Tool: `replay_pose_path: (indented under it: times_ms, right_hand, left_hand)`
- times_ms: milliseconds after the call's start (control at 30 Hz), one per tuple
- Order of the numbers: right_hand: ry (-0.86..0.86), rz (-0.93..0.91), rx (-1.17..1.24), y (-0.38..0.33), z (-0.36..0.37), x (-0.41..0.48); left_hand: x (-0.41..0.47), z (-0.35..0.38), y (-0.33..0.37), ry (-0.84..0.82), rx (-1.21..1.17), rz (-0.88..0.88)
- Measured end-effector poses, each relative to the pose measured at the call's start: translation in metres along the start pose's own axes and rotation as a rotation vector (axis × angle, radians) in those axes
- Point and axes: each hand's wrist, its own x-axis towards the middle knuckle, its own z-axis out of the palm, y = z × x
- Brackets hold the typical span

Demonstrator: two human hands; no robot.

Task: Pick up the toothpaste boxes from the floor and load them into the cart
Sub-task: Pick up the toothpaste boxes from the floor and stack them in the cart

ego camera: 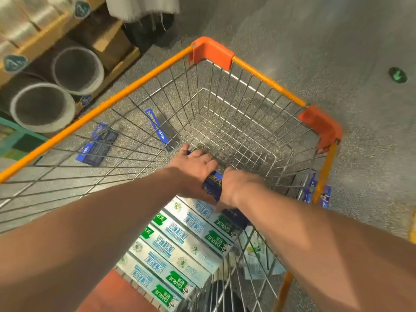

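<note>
I look down into a wire cart [144,79] with an orange rim. Both my hands reach inside it and grip one dark blue toothpaste box [212,184]. My left hand [195,170] lies over its far end, my right hand [236,188] holds its near end. Below them, several silver-and-green toothpaste boxes [177,248] lie in a row on the cart's floor. More blue boxes lie on the floor outside the cart: two at the left [98,146], one [156,126] further in, and some at the right [324,195].
Large grey pipes [42,106] and cardboard boxes [110,41] sit on a low shelf at the upper left. A green floor marker [397,75] shows at the upper right. Speckled grey floor surrounds the cart.
</note>
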Motion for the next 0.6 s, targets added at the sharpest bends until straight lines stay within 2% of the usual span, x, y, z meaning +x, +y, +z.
replay_pose_path:
  times_ms: [267, 433, 600]
  right_hand:
    - [0.246, -0.191, 0.082, 0.028, -0.036, -0.079]
    - [0.423, -0.338, 0.192, 0.059, -0.046, -0.169]
    - [0.572, -0.336, 0.288, 0.096, -0.025, -0.282]
  left_hand:
    - [-0.069, -0.076, 0.029, 0.085, 0.087, -0.125]
    - [-0.142, -0.128, 0.057, 0.155, 0.116, -0.166]
    - [-0.232, -0.177, 0.118, 0.291, 0.167, -0.145]
